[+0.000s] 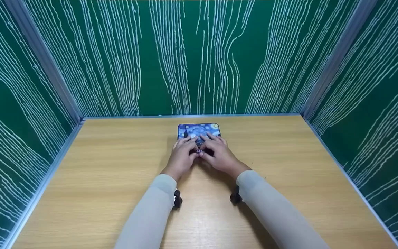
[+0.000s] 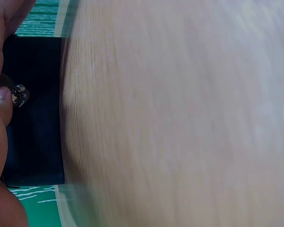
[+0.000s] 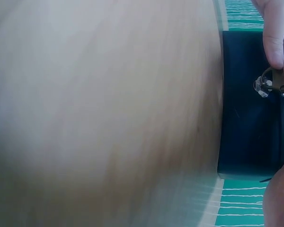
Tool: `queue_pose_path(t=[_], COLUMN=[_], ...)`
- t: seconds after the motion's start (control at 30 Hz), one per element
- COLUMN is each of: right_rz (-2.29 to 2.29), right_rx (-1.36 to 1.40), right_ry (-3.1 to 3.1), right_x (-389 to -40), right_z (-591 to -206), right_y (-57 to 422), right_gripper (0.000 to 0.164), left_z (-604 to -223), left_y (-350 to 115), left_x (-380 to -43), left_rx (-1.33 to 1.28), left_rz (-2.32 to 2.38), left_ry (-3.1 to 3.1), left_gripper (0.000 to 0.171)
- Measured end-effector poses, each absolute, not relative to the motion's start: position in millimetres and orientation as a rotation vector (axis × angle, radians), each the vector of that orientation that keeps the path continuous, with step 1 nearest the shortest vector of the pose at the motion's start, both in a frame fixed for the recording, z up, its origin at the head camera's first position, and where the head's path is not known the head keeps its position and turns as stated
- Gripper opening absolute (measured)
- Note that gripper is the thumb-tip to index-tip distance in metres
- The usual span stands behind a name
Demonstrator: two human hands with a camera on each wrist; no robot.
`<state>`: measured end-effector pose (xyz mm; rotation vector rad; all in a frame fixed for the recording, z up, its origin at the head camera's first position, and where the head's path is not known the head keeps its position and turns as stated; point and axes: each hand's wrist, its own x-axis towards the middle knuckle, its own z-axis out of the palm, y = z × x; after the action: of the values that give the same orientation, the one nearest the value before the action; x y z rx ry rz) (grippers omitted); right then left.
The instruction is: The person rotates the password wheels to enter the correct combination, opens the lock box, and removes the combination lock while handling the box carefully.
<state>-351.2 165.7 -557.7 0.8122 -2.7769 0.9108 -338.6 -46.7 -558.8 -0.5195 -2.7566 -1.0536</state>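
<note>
A box (image 1: 198,129) with a swirling blue starry-night picture on its lid stands near the table's far edge. Its plain dark front (image 2: 35,137) shows in the left wrist view, with a metal clasp (image 3: 277,79) and a shiny round fitting (image 3: 262,86) at the middle. My left hand (image 1: 183,152) comes over the box from the left, fingertips on the lid and thumb at the clasp. From the other side my right hand (image 1: 219,155) mirrors it, its fingers also spread over the lid. Thumbs and bent index fingers of both hands pinch the clasp, partly hiding it.
The box stands on a wooden table (image 1: 123,180). Green panels (image 1: 116,62) with white wavy lines rise behind it and on both sides, joined by grey metal posts (image 1: 333,65). Small black devices (image 1: 177,199) sit at my wrists.
</note>
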Motion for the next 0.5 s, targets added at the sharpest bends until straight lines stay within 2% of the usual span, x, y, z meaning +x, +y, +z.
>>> queue_pose_path(t=[0.33,0.5], right_rz=[0.915,0.928], right_rx=[0.81,0.811], right_ry=[-2.774,-2.766], right_x=[-352.3,-352.3], right_z=[-558.6,-559.1], right_y=[166.3,166.9], right_gripper=[0.023,0.02], left_z=[-560.3,-560.5], left_y=[-46.2,-45.8], left_x=[-340.5,-340.7], left_rx=[-0.507,-0.511], left_rz=[-1.068,-1.075], left_ry=[-2.762,-2.752], left_gripper=[0.005,0.006])
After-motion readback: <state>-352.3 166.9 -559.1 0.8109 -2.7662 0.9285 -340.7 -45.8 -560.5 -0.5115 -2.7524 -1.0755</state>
